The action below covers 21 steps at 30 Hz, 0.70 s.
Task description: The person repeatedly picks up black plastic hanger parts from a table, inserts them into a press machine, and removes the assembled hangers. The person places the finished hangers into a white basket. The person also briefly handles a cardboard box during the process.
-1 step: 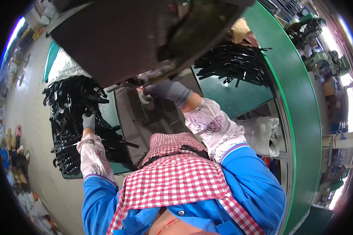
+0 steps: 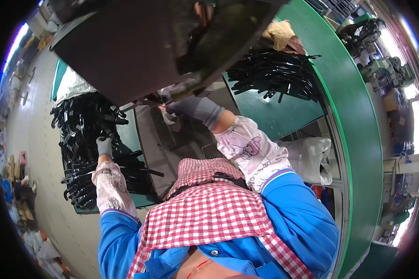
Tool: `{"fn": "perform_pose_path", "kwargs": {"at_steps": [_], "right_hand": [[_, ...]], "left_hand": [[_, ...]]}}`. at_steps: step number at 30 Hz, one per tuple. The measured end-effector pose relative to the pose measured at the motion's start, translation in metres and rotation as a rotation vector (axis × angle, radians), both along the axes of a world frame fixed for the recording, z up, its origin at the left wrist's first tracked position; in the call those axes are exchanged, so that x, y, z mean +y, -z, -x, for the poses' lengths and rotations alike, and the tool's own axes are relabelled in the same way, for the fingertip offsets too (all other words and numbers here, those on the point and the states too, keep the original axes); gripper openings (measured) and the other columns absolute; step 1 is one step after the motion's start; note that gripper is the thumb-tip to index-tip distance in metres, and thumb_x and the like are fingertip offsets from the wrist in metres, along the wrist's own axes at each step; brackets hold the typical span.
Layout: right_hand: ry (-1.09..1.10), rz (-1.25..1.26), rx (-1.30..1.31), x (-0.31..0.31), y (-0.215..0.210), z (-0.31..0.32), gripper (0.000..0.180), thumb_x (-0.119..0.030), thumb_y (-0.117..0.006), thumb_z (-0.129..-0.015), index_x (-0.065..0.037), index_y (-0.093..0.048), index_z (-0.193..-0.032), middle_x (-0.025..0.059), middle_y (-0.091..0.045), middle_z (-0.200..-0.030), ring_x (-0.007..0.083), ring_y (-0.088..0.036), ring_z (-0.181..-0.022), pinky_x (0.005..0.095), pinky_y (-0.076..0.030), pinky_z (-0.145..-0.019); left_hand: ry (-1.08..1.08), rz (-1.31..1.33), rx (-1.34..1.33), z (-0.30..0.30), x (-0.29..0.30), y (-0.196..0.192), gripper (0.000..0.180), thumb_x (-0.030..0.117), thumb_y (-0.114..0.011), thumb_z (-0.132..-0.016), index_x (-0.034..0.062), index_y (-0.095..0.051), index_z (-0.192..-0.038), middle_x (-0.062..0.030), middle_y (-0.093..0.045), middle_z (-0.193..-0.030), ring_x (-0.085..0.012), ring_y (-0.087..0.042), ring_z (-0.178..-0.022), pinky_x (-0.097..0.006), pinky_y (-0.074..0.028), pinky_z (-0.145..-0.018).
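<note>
Standing at a machine, the person has both gloved hands out in front of them. The left hand (image 2: 104,146) reaches down into a heap of black parts (image 2: 86,139) piled on a green tray (image 2: 136,139) at the person's left. These parts are long and thin, like curved rods or handles, and they lie crossed over one another in a tangle; most run with their long axis roughly from left to right, their free ends pointing toward the middle of the bench. The fingers of that hand are curled among the parts and seem to be closing on one of them, though which one I cannot make out.

The right hand (image 2: 191,109), in a grey glove, is stretched forward under the big dark machine housing (image 2: 139,46). Its fingertips are pressed together on a small pale piece (image 2: 168,116) right at the lower edge of the housing; the piece is too small and too shadowed to tell its shape or which way it points.

Farther off to the right, a second heap of black parts (image 2: 274,72) lies on a green table (image 2: 284,109), its pieces mostly fanning from left to right as well. A white plastic bag (image 2: 312,158) hangs beside the person's right elbow. The person wears patterned sleeve covers, a blue jacket and a red checked apron.
</note>
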State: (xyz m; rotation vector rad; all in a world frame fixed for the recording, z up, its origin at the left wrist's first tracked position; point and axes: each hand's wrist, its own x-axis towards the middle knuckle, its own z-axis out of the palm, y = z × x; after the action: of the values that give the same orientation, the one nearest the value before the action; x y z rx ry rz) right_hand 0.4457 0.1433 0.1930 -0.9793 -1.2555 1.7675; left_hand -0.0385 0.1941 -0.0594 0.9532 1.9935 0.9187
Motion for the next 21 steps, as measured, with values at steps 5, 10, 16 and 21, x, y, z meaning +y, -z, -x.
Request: {"fn": "perform_pose_path", "kwargs": {"at_steps": [5,10,16,21], "right_hand": [[0.156,-0.148,-0.142,0.002,0.028,-0.043,0.036,-0.028,-0.068,-0.087,-0.002,-0.067,-0.111,0.0105,-0.071,-0.098,0.0208,-0.066,-0.088,0.0337,-0.051,-0.081],[0.248,-0.266,-1.126,0.019,0.116,-0.153,0.057,-0.046,-0.067,-0.084,-0.012,-0.060,-0.130,0.0167,-0.063,-0.125,0.0357,-0.059,-0.117,0.0420,-0.047,-0.099],[0.181,-0.447,-1.774,0.048,0.141,-0.288,0.053,-0.033,-0.071,-0.077,-0.021,-0.057,-0.126,0.0099,-0.052,-0.134,0.0326,-0.047,-0.127,0.0465,-0.041,-0.100],[0.050,-0.686,-1.970,0.063,0.181,-0.338,0.034,-0.024,-0.054,-0.089,-0.022,-0.060,-0.122,0.0071,-0.057,-0.121,0.0269,-0.050,-0.118,0.0473,-0.039,-0.095]], "left_hand": [[-0.284,-0.425,-0.671,-0.086,-0.038,-0.070,0.040,-0.002,-0.054,-0.089,0.0081,-0.038,-0.123,-0.0119,-0.060,-0.093,-0.0207,-0.065,-0.074,-0.036,-0.061,-0.071],[-0.100,-0.356,-0.779,-0.155,-0.131,-0.143,0.036,0.001,-0.050,-0.092,0.0055,-0.047,-0.128,-0.0101,-0.061,-0.109,-0.0254,-0.064,-0.103,-0.038,-0.056,-0.090],[-0.012,-0.165,-0.755,-0.257,-0.198,-0.156,0.031,0.004,-0.057,-0.091,0.0066,-0.054,-0.122,-0.0019,-0.058,-0.093,-0.0129,-0.058,-0.076,-0.027,-0.051,-0.067],[0.154,0.044,-0.681,-0.350,-0.221,-0.172,0.029,0.011,-0.062,-0.093,0.0043,-0.056,-0.121,0.0005,-0.058,-0.087,-0.0092,-0.060,-0.073,-0.026,-0.051,-0.066]]}}
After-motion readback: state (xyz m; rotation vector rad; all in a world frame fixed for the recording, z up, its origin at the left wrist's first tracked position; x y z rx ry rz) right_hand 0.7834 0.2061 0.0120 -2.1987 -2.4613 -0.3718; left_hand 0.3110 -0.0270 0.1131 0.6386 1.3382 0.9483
